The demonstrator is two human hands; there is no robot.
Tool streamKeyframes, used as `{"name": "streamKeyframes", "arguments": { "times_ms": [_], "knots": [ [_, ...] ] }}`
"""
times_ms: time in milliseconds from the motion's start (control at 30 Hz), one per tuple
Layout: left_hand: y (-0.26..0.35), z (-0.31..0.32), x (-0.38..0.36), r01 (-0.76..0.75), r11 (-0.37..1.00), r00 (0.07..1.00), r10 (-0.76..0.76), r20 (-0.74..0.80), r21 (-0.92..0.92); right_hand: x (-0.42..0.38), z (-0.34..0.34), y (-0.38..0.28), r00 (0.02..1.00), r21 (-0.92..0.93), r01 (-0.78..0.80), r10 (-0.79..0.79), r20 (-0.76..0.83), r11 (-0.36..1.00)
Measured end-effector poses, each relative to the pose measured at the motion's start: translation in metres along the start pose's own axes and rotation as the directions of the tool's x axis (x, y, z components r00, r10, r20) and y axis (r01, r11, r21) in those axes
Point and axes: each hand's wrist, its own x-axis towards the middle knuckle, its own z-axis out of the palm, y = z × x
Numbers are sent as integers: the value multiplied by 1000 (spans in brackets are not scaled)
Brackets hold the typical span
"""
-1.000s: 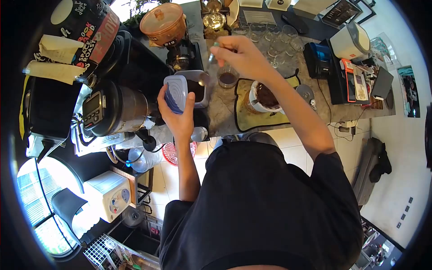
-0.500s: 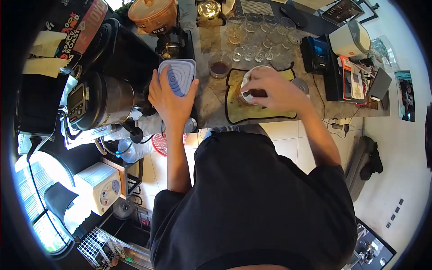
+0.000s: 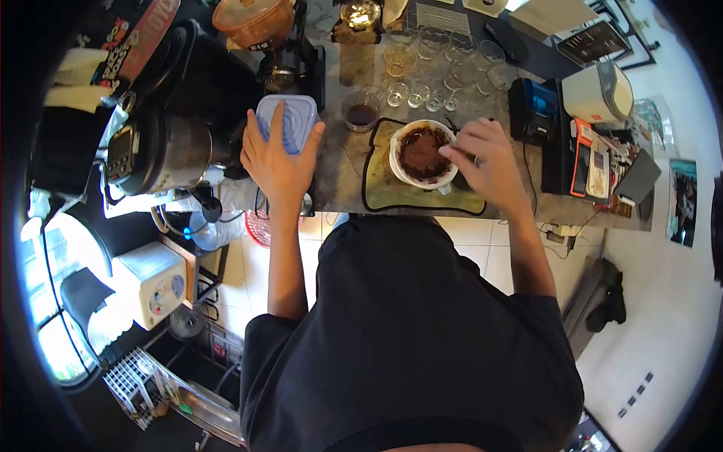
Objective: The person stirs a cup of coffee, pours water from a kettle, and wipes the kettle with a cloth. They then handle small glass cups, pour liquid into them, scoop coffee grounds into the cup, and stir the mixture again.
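My left hand (image 3: 280, 162) grips a square container with a blue ridged lid (image 3: 297, 117), its fingers spread over the lid and its thumb along the right side. A white coffee dripper (image 3: 398, 167) with wet, dark coffee grounds (image 3: 423, 151) sits over a cloth mat with black edging (image 3: 384, 197). My right hand (image 3: 486, 154) is at the dripper's right rim, its fingers pinched together. Whatever is between those fingers is too small to make out; a dark tip shows above the knuckles. A glass of dark coffee (image 3: 360, 114) stands left of the dripper.
Several clear glasses (image 3: 433, 45) and small glass cups (image 3: 419, 95) stand behind the mat. Coffee grinders (image 3: 169, 151) and an orange-topped machine (image 3: 256, 22) line the left side. A black printer (image 3: 531, 109) and a card terminal (image 3: 581, 166) are at the right.
My right hand has moved from over the dripper to its right rim, uncovering the dark grounds. My left hand stays on the container. The whole view has shifted slightly.
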Motion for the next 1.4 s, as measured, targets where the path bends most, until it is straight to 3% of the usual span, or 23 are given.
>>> {"name": "streamKeyframes", "arguments": {
  "times_ms": [233,400,467,700,800,867,967,1067,1167,1333,1400],
  "knots": [
    [14,8,-4,127,988,990,-121,-73,91,11,20,-2,995,146,96,-101,23,985],
    [17,10,-4,193,977,975,-181,-130,91,14,14,12,993,-1,88,-88,-75,996],
    [17,12,1,226,968,963,-204,-177,110,8,6,14,996,-12,92,-92,-21,996],
    [15,25,8,283,959,924,-268,-272,20,4,18,16,994,166,106,-105,-12,980],
    [12,22,11,283,957,935,-261,-239,64,11,21,22,990,138,137,-132,-43,981],
    [8,24,14,202,964,963,-164,-213,172,9,18,25,990,100,141,-138,-34,985],
    [-1,32,18,159,969,971,-119,-208,187,3,13,26,991,59,131,-131,-6,990],
    [-6,36,19,155,974,975,-124,-185,167,-3,16,29,993,168,108,-113,19,980],
    [-2,39,14,155,966,967,-105,-233,209,-1,22,25,990,259,143,-133,-56,955],
    [-4,42,10,90,967,959,-18,-284,240,-1,20,33,986,74,151,-146,-78,986],
    [-8,45,9,52,961,952,34,-303,272,-3,18,34,985,98,161,-154,-79,982]
  ]
}}
